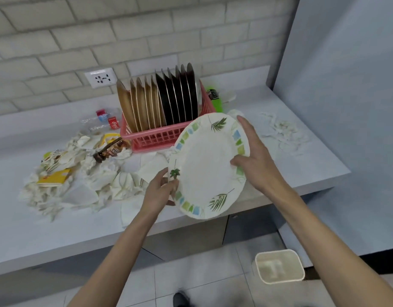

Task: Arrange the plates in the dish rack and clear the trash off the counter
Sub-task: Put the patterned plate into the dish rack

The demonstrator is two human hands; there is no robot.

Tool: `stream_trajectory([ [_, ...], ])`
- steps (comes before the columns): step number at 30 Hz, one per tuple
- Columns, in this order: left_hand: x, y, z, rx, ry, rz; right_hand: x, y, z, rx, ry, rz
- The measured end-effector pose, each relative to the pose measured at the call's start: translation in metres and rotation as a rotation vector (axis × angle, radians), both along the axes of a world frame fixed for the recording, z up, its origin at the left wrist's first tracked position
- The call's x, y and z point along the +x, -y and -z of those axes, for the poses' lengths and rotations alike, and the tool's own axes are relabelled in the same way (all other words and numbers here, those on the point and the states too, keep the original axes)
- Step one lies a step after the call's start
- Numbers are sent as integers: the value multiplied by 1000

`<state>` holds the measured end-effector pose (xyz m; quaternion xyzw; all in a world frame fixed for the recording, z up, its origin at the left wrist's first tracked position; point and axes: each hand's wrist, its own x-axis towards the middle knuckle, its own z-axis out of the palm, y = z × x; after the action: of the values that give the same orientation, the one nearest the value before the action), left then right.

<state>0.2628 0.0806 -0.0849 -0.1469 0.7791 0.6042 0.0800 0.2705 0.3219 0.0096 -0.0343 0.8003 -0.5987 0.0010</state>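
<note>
Head view: both hands' fingers (239,162) grip paper plate (207,169).

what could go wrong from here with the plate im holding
1. The rack looks packed with upright plates; pushing the paper plate in could bend it or tip them.
2. The left hand only pinches the rim and the right hand grips the far rim, so it may slip to the floor beside the bin.
</note>
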Motion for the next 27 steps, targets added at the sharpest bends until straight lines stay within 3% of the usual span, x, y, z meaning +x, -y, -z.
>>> stream_trajectory([
  [12, -60, -61, -11, -62, -11, 275, -52, -26, -50, 212, -123, 129],
  [27, -153, -90, -22, 123, -18, 415, -174, -28, -100, 470, -144, 249],
])
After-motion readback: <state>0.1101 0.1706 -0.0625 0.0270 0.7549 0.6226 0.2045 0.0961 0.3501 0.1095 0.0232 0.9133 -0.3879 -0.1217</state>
